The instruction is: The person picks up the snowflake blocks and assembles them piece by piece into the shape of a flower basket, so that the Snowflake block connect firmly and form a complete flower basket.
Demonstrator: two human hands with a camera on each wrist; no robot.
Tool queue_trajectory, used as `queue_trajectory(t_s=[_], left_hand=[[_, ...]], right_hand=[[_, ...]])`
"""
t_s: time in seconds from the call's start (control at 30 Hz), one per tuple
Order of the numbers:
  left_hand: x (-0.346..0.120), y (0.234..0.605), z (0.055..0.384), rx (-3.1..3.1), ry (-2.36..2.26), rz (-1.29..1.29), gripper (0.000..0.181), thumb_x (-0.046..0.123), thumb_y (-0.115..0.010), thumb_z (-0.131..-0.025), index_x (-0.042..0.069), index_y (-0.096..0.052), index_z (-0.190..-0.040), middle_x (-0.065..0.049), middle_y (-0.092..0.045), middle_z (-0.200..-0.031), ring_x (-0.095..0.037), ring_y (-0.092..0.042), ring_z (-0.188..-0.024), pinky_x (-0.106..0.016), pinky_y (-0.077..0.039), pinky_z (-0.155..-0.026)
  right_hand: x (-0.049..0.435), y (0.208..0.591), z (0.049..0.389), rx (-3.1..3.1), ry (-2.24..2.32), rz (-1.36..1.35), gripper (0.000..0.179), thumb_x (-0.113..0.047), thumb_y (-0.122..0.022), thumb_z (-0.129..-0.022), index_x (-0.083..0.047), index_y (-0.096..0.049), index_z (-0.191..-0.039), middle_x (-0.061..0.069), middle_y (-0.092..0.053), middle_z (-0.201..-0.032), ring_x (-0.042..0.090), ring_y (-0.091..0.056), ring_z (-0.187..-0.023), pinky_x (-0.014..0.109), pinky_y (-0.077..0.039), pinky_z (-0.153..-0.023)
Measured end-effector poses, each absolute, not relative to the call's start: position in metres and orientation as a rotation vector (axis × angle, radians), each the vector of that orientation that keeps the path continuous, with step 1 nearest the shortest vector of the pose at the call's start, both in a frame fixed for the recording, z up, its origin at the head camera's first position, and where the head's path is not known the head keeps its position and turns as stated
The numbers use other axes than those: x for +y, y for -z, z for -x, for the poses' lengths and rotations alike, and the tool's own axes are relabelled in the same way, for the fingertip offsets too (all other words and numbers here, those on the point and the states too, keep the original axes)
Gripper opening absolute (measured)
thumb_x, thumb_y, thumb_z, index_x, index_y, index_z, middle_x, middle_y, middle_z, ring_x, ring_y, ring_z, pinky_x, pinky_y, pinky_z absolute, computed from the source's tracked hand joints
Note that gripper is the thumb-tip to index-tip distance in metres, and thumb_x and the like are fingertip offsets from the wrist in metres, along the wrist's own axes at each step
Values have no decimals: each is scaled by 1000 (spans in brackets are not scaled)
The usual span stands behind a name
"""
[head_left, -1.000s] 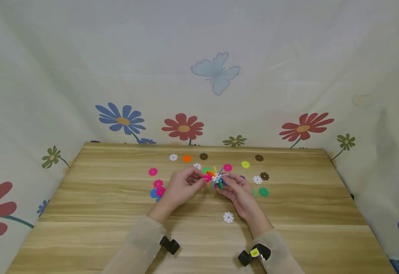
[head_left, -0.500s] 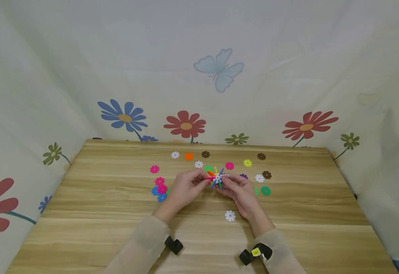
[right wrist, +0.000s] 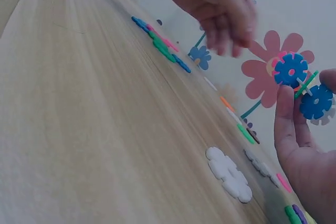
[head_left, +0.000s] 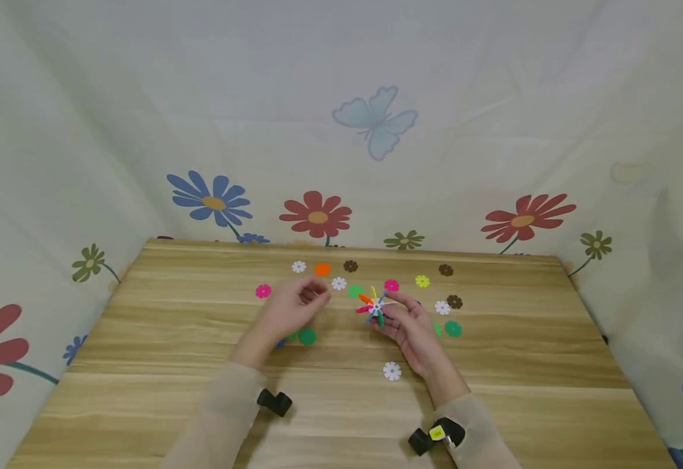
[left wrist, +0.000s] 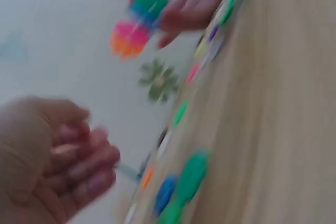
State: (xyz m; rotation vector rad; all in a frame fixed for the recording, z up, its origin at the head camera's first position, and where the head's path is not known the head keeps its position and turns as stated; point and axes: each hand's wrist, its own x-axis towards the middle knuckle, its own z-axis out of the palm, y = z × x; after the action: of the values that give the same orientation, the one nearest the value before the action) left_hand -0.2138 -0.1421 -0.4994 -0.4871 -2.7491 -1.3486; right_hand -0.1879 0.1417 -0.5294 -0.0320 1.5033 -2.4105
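Note:
In the head view my right hand (head_left: 413,333) pinches a small cluster of interlocking notched discs (head_left: 377,307), raised above the table. A white disc forms its hub, with pink, orange, yellow, blue and green discs slotted in around it. The right wrist view shows two blue discs of this cluster (right wrist: 291,69) close by the fingertips. My left hand (head_left: 291,306) hovers apart from it, to the left, its fingers loosely curled. Nothing shows between the fingers of the left hand (left wrist: 63,163) in the blurred left wrist view. Below it lie green discs (head_left: 307,336), partly covering a blue one.
Loose notched discs are scattered over the wooden table (head_left: 159,339): a white one (head_left: 392,371) near the front, a dark green one (head_left: 453,328) at right, an orange one (head_left: 322,269) at the back. A flower-printed curtain (head_left: 247,130) hangs behind the table.
My left hand has let go of the pink disc, which now stays on the cluster, and has moved left over the loose discs. The right hand still holds the cluster in nearly the same place.

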Motion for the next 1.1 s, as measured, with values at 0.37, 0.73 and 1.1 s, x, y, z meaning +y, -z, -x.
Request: queue_trajectory(t_s=[0.37,0.73,1.1], left_hand=[[-256,564,256,-2822,722,264,43,26,-76,-97,-6,-74,-125,-29,-71,-116,-51,-63,-111,-63,-52,-100],[-213,513,230,-2932,1064,136,19,18,-78,-101,2,-68,-102,-9,-67,-86,-25,-61,-74,-36,-52,-67],[-113,477,198,-2703,1902,269,13,15,-77,-104,5,-70,-106,-3,-79,-77,-46,-75,-72,-27,-52,-50]], right_hand=[[141,528,184,1471,2327,14,22,-9,-53,-107,-5,-56,-129,4,-65,-104,17,-68,-89,31,-59,-89],[140,529,186,1467,2287,-14,47,-13,-58,-110,3,-38,-149,9,-67,-120,18,-73,-102,28,-59,-93],[137,528,186,1532,2272,-50,67,-13,-69,-108,7,-31,-160,12,-77,-116,22,-77,-102,33,-62,-98]])
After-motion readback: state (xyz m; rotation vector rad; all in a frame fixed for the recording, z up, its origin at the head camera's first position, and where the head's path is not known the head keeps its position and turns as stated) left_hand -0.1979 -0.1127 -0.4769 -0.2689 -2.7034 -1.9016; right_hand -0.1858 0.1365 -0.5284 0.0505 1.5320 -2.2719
